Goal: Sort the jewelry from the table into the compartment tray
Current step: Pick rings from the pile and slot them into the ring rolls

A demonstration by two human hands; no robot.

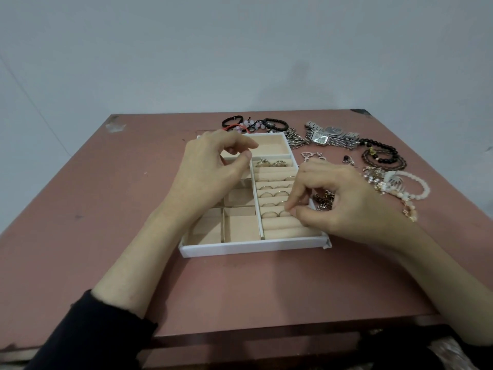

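Step in hand, by my read: rings into the roll slots on the tray's right side. Several rings already sit in the rows there; the two nearest rolls look bare, and the square compartments on the tray's left side look empty.

R hand is at the tray's right edge, wrist low, thumb and fingers pinched together at a near slot. Prob. seating a ring, but whether anything is betw. them I can't tell.

L hand hovers over the tray's far-left part, fingers loosely curled, thumb close to index, nothing visibly held.

Most jewelry is not yet sorted: bead bracelets just beyond the tray, watches beyond-right of it, a chain just beside its right wall, white bead bracelet further right on the tabletop.

Next move, I'd judge: let go once the ring is seated, then reach right of the tray for the next piece. Needs a fine pinch; the small pieces lie tangled close together.
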